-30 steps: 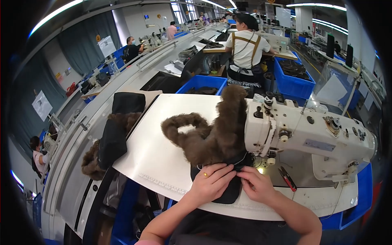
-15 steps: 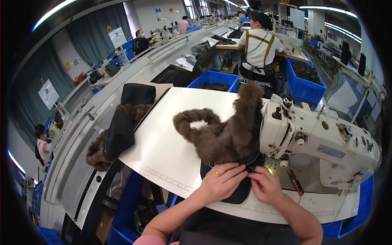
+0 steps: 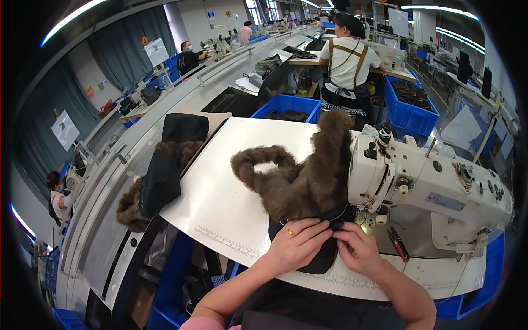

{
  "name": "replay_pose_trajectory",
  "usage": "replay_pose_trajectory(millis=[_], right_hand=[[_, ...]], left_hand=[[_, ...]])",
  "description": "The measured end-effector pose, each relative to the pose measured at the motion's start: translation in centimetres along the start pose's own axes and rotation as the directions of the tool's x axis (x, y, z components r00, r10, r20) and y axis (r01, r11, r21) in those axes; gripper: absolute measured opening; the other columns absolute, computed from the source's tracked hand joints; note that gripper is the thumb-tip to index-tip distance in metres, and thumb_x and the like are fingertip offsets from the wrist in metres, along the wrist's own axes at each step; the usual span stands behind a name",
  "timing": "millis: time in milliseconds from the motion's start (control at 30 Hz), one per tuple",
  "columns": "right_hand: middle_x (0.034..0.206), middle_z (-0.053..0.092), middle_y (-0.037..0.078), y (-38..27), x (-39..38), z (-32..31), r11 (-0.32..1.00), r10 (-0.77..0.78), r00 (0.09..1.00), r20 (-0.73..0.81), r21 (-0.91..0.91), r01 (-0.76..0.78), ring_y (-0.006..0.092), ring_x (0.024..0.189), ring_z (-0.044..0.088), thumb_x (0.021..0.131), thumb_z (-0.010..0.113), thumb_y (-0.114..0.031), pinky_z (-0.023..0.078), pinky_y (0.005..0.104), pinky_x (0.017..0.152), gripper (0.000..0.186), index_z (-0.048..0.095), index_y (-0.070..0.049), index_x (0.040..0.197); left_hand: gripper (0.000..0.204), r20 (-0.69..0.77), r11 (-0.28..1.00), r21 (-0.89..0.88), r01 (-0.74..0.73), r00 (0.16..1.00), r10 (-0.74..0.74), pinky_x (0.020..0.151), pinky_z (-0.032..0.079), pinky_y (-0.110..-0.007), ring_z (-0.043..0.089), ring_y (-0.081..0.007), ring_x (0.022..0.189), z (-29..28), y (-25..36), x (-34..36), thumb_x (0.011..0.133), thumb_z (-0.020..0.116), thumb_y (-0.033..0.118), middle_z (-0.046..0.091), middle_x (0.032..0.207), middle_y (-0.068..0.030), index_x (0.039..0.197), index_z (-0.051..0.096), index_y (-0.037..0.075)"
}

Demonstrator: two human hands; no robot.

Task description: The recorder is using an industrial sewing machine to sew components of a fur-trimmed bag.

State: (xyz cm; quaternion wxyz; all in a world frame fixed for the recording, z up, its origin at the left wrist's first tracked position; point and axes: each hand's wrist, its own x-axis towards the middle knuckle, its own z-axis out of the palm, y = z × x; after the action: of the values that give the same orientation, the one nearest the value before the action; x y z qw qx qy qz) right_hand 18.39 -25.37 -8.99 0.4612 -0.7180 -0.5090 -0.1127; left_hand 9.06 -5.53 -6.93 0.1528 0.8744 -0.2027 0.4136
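Observation:
A black fabric piece (image 3: 323,259) with a thick brown fur trim (image 3: 286,191) lies on the white table beside the sewing machine. The fur forms a loop on the left and stands up in a strip on the right. My left hand (image 3: 300,242), with a ring on one finger, rests over the black fabric, its fingers together and closed on the fabric's edge; the thumb is hidden. Right beside its fingertips, my right hand (image 3: 356,247) pinches a small fold of the same black fabric. The white sewing machine (image 3: 423,187) stands just right of the fur, its lamp lit.
Red-handled thread snips (image 3: 397,245) lie right of my right hand. More black pieces with brown fur (image 3: 159,181) are piled left of the table (image 3: 203,203). Blue bins (image 3: 294,105) stand beyond it. A co-worker (image 3: 349,63) sits ahead, back turned.
Little differs: the view has shifted very slightly. Both hands keep their places on the black fabric, and the fur piece lies as before.

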Motion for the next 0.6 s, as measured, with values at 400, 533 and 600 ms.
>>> replay_pose_trajectory(millis=[400,533,600], right_hand=[[0.11,0.063,0.01,-0.23,0.14,-0.07,0.999,-0.027,1.0,-0.012,-0.038,0.027,0.0206,0.064,0.066,0.081,0.07,0.003,0.055,0.0303,0.057,0.029,0.068,-0.005,0.109],[0.107,0.062,0.009,-0.65,0.26,0.07,0.999,0.052,0.999,0.0,-0.008,-0.052,0.0154,0.057,0.062,0.081,0.072,-0.001,0.051,0.0286,0.052,0.031,0.066,-0.005,0.11],[0.106,0.062,0.009,-0.62,0.35,0.11,0.995,0.099,0.995,0.0,0.01,-0.099,0.0131,0.054,0.059,0.08,0.074,-0.002,0.049,0.0274,0.05,0.03,0.066,-0.006,0.11]], left_hand=[[0.035,0.006,1.0,0.002,0.006,1.0,-0.006,0.087,0.052,-0.034,0.064,-0.0254,0.107,0.06,0.04,0.07,0.075,0.076,0.003,0.07,0.118,-0.0065,0.11,0.073,0.005],[0.035,0.012,1.0,-0.007,0.004,1.0,-0.004,0.087,0.053,-0.034,0.064,-0.0255,0.107,-0.09,0.08,0.12,0.074,0.076,0.003,0.07,0.118,-0.0066,0.109,0.073,0.005],[0.035,0.012,1.0,-0.026,-0.003,1.0,0.004,0.087,0.053,-0.034,0.065,-0.0256,0.107,0.07,0.11,0.1,0.074,0.076,0.002,0.071,0.117,-0.0069,0.109,0.073,0.005]])
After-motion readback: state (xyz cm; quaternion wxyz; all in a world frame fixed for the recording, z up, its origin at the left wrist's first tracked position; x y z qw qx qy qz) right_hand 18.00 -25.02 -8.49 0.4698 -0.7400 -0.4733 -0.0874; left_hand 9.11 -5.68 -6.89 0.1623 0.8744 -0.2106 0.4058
